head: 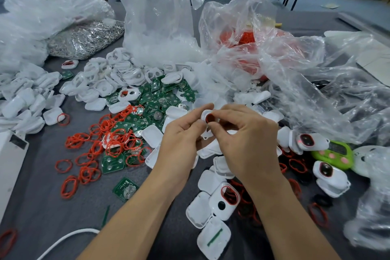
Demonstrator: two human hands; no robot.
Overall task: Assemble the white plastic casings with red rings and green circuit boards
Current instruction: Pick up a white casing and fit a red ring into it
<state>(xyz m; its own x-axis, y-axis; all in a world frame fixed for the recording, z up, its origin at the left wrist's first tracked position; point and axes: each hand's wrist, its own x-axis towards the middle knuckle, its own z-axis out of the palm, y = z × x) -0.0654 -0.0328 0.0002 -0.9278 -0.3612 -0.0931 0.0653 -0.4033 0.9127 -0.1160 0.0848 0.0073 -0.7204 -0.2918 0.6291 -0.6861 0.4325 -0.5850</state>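
Where left grip (181,140) meets right grip (247,139), casing (204,114) sits.

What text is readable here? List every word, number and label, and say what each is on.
"22", faint, on the white wrapped item beside the green gadget.
The black label on the white box, left edge: too blurred to read.
Print on the green circuit boards: too small to read.
Screen of the green gadget: blurred, unreadable.
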